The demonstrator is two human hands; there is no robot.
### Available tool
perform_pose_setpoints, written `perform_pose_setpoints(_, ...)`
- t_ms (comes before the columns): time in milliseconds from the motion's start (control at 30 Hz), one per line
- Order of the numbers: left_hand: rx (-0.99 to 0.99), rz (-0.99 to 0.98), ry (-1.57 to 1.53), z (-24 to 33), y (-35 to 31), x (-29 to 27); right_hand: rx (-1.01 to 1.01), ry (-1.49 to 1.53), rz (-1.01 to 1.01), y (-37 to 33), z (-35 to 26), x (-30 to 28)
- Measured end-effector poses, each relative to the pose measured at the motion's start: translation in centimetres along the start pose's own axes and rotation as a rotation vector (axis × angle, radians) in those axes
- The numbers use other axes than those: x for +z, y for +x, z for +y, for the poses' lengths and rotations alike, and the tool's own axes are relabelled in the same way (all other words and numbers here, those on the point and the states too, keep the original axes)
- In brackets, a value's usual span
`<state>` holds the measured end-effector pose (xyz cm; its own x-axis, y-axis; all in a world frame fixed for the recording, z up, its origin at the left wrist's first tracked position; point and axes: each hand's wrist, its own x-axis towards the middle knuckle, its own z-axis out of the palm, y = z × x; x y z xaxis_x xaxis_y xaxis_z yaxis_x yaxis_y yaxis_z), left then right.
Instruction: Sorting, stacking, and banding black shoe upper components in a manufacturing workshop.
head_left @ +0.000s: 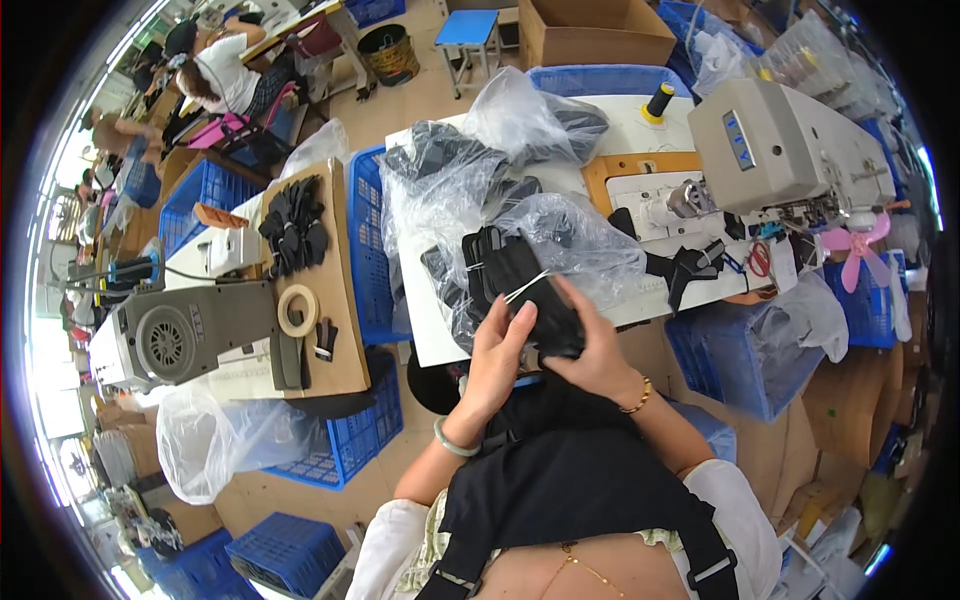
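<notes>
In front of my chest I hold a bundle of black fabric pieces (505, 262), bound with a thin white band (527, 288). My left hand (494, 350) grips its near left side, the thumb reaching up toward the band. My right hand (600, 350) is wrapped round the right side, its fingers partly hidden under the bundle. The bundle is just above the near edge of the white table (437, 342). Beside it are clear plastic bags (575, 245) with black pieces in and around them.
A sewing machine (760, 145) stands on the right, with red-handled scissors (759, 260), black straps (697, 268) and a pink fan (858, 250) nearby. Another machine (205, 330) and a tape roll (297, 310) are on the left. Blue crates (372, 250) flank the table.
</notes>
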<state>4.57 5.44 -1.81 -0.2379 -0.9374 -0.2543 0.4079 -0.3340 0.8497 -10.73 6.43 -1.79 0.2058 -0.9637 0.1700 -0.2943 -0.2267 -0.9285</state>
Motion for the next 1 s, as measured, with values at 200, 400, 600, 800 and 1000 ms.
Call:
perform_pose_setpoints(200, 0.237, 0.388, 0.441, -0.3, 0.8, -2.6, 0.118, 0.034, 0.513, 10.1, 4.7, -8.3)
perform_pose_setpoints(400, 0.148, 0.624, 0.732, -3.5, 2.5, -5.7, 0.396, -1.024, 0.316, 19.5, 18.6, -15.1)
perform_pose_setpoints(600, 0.076, 0.691, 1.294, -4.2, 6.0, -3.2, 0.063, -0.928, 0.284, 15.8, 22.1, -13.0)
perform_pose_setpoints(800, 0.135, 0.809, 1.423, -5.4, 5.9, -2.8, -0.247, -0.135, 0.032, 8.3, 6.5, -8.6)
perform_pose_setpoints(1000, 0.748, 0.622, 1.409, -5.7, 2.9, 2.1, 0.104, 0.407, -0.292, 4.3, 6.0, -4.4)
